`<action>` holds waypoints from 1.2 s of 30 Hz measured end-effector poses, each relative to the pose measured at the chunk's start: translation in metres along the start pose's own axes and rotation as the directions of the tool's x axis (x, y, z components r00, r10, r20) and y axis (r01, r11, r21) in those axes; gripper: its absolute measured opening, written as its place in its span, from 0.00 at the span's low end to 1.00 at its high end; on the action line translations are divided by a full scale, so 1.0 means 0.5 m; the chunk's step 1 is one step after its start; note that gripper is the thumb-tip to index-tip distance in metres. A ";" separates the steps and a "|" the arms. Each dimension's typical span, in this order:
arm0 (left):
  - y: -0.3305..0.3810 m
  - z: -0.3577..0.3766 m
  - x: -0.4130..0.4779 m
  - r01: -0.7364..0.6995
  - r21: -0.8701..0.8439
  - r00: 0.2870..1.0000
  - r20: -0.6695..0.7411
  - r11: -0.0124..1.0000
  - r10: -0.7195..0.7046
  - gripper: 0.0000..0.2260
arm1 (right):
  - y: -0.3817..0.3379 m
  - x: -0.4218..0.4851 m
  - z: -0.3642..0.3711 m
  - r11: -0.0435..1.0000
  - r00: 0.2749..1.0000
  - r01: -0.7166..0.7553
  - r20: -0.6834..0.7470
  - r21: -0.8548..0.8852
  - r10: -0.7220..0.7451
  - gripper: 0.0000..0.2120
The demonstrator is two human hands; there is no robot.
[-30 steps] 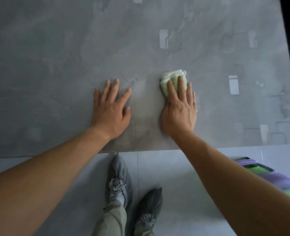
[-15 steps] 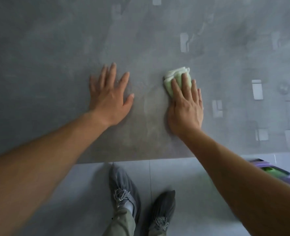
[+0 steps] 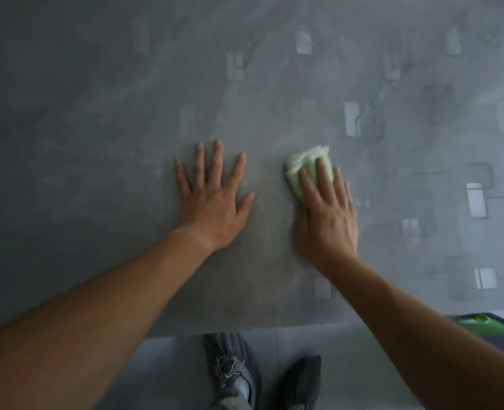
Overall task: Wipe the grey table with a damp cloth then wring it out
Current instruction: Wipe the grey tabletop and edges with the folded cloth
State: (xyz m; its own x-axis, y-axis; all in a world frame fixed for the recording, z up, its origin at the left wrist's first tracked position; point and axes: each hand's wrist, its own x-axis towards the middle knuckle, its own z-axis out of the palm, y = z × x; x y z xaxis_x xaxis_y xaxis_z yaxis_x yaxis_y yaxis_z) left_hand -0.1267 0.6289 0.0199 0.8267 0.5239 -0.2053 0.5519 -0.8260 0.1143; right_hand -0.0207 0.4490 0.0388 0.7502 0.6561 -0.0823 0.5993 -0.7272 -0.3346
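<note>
Fingers straight, my right hand (image 3: pixel 326 214) presses the green cloth (image 3: pixel 307 165) onto the grey table (image 3: pixel 96 128); at its nine o'clock, my left hand (image 3: pixel 213 199) lies flat, holding nothing.

A single wide-angle view, worn on the head, looks steeply down and slightly forward from close range. The mottled grey stone-look surface (image 3: pixel 96 113) fills the upper three quarters of the frame. Its near edge crosses the lower part, with pale tiled floor (image 3: pixel 351 356) and dark grey shoes (image 3: pixel 236 371) at bottom centre.

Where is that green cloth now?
In the head view, the green cloth lies on the grey table, right of centre, pressed under the right hand; the left hand rests flat beside it.
</note>
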 end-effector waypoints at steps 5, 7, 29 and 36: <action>-0.002 0.006 -0.002 -0.007 -0.008 1.000 -0.024 1.000 0.007 0.32 | 0.022 -0.022 -0.011 0.961 0.959 0.272 0.095 -0.043 -0.267 0.28; -0.001 0.008 -0.003 -0.010 0.000 1.000 -0.026 1.000 0.010 0.32 | 0.022 0.059 -0.023 0.991 0.990 0.130 0.059 -0.045 -0.127 0.29; -0.056 -0.067 0.230 0.022 0.002 0.999 -0.042 1.000 -0.022 0.34 | 0.011 0.175 -0.021 0.986 0.987 0.150 0.070 -0.072 -0.145 0.28; -0.036 -0.080 0.338 0.053 -0.006 0.995 -0.081 0.999 -0.054 0.36 | 0.094 0.342 -0.062 0.992 0.994 0.093 0.063 -0.079 -0.088 0.29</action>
State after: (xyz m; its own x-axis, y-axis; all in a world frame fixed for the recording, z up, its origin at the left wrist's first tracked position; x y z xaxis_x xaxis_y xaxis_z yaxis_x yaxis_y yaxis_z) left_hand 0.0074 0.7404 0.0219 0.8019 0.5827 -0.1317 0.5960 -0.7955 0.1093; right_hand 0.1446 0.5208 0.0382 0.6751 0.7293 -0.1114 0.6870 -0.6765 -0.2654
